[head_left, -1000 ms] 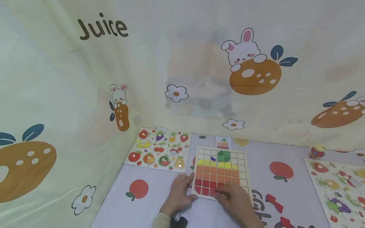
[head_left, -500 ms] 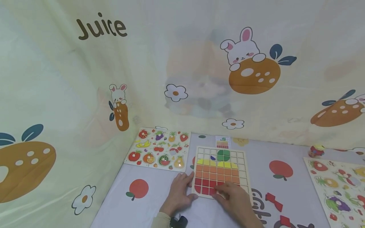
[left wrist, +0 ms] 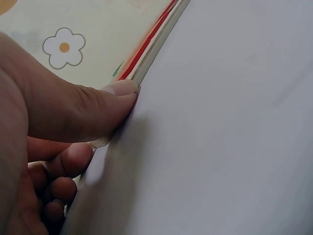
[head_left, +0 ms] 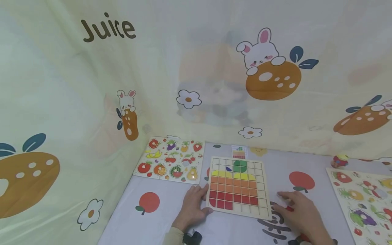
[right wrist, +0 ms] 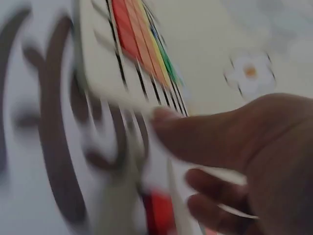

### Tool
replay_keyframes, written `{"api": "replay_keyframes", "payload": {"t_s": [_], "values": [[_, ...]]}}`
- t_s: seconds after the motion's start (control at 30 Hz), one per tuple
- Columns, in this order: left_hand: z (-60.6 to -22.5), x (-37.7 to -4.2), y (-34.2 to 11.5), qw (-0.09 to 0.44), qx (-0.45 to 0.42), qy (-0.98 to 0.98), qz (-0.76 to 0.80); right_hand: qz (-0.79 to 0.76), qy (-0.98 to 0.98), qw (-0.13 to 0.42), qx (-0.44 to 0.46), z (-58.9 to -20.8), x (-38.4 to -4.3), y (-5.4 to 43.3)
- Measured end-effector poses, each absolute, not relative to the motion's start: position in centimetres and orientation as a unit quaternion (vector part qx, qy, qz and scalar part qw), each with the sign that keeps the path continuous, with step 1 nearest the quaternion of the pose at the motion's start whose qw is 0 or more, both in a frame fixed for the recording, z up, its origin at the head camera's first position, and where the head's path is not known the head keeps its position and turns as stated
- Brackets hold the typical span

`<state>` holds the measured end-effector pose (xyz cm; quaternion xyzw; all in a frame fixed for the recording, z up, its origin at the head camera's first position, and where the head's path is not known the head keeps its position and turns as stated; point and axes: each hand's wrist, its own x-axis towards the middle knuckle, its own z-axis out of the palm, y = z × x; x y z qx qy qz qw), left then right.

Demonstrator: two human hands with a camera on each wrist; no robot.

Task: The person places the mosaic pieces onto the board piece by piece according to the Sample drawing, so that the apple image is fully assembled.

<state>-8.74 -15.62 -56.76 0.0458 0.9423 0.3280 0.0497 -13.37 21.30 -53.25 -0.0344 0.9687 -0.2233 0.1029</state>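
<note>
A wooden grid board (head_left: 264, 190) lies flat on the tablecloth, with colored tiles set in its cells. Red tiles (head_left: 220, 196) fill part of its lower rows, below orange tiles (head_left: 233, 185), yellow tiles (head_left: 225, 174) and a green round shape (head_left: 240, 166). My left hand (head_left: 192, 207) holds the board's near left corner, thumb on the front edge and fingers along the left side. To the right of the board, my right hand (head_left: 301, 212) hovers over the cloth with thumb and forefinger apart. Nothing shows between those fingers.
A small picture card (head_left: 239, 152) lies just behind the board. One fruit puzzle board (head_left: 169, 160) lies back left, another (head_left: 362, 200) at far right. A small red and yellow figurine (head_left: 340, 161) stands behind the latter. A printed curtain (head_left: 211, 75) hangs at the back.
My right hand has left the red tile in the bottom row and moved right, off the board. That tile now lies in its cell. My left hand has stayed at the corner.
</note>
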Motion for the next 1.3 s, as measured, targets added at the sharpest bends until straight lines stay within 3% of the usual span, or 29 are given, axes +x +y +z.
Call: {"api": "replay_keyframes", "payload": {"t_s": [0.2, 0.53, 0.73, 1.03, 1.3], "values": [[-56.9, -8.9, -15.7, 0.05, 0.044, 0.943, 0.325, -0.233, 0.963, 0.138, -0.011, -54.2, -13.3, 24.8], [-57.1, -8.7, -15.5, 0.047, 0.041, 0.941, 0.334, -0.261, 0.958, 0.121, -0.006, -54.2, -13.3, 24.6], [-57.0, -8.6, -15.6, 0.044, 0.043, 0.942, 0.329, -0.289, 0.955, 0.064, 0.006, -54.8, -12.9, 24.6], [-56.7, -8.6, -15.5, 0.039, 0.049, 0.943, 0.326, -0.338, 0.938, -0.064, 0.038, -55.3, -12.3, 22.9], [-56.9, -8.6, -15.5, 0.033, 0.05, 0.941, 0.334, -0.415, 0.905, -0.053, 0.08, -54.9, -12.0, 19.4]]}}
